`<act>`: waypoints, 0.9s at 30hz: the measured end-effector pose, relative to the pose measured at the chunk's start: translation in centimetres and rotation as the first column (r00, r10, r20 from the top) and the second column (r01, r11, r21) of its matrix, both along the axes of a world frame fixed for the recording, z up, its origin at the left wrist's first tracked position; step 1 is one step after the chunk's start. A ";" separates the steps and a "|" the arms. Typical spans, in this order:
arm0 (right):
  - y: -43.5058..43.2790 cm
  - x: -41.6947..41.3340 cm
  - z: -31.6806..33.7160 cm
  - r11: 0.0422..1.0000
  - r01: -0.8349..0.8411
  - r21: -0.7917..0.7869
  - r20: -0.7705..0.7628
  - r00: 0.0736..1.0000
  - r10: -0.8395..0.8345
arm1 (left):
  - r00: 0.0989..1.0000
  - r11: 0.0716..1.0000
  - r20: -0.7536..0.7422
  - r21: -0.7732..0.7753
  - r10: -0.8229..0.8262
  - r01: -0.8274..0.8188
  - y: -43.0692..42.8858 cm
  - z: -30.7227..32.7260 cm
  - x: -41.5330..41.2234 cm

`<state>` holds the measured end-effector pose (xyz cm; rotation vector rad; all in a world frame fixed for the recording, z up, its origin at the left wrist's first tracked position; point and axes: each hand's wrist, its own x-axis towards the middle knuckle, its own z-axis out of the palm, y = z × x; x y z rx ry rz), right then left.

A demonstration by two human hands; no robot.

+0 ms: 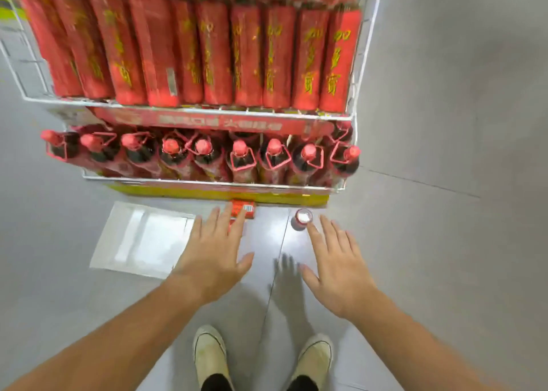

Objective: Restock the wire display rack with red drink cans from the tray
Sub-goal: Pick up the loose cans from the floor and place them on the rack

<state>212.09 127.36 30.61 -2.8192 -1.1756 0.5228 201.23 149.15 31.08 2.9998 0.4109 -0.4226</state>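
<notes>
Forearms (pixel 118 337) bare, entering from both lower corners and reaching forward and down. Shoes (pixel 209 358), pale, side by side on grey floor (pixel 444 183) between the arms. Left hand (pixel 212 260): palm down, fingers straight and spread, nothing held. Its fingertips overlap the lying can (pixel 243 208), a red one on its side on the floor just in front of the rack's foot; contact cannot be told from this view. Right hand (pixel 338 269): also palm down, fingers straight and fanned, nothing held. Its index tip is just beside the upright can (pixel 302 219), a red one with a silver top standing on the floor; touching or a hair apart, cannot tell. The two cans are near each other, lying one to the left. Tray (pixel 139 239): clear, flat on the floor left of the left hand, whose little finger crosses its right edge in view. Rack (pixel 189 110): white wire, directly ahead. Upper shelf packed with shelf cans (pixel 275 55), red with gold characters, in close rows; detail blurred. Lower shelf holds dark bottles (pixel 240 159) with red caps in a row along the front. Yellow base (pixel 207 193) under the rack, touching the floor.
</notes>
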 end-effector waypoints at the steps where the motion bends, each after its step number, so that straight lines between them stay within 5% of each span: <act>1: -0.1 -0.2 -2.7 1.000 0.006 -0.009 -0.012 1.000 -0.006 | 1.000 1.000 -0.006 0.005 -0.012 0.012 0.0 -2.9 -0.3; 10: -0.9 0.3 -24.2 0.992 0.112 -0.051 -0.107 0.987 -0.117 | 0.990 0.997 -0.128 0.044 -0.060 0.066 3.2 -25.3 -1.4; 17: 0.6 3.3 -35.0 0.959 0.278 -0.054 -0.206 0.937 -0.283 | 0.985 0.993 -0.165 -0.100 0.050 -0.067 7.2 -36.3 1.1; 21: 1.4 6.0 -39.4 0.821 0.569 0.048 -0.370 0.773 -0.515 | 0.949 0.956 -0.221 -0.138 0.226 -0.260 9.3 -40.5 2.8; 27: 3.3 9.6 -42.4 0.576 0.757 0.308 -0.558 0.634 -0.535 | 0.968 0.992 -0.226 0.088 0.110 -0.092 11.6 -42.4 4.3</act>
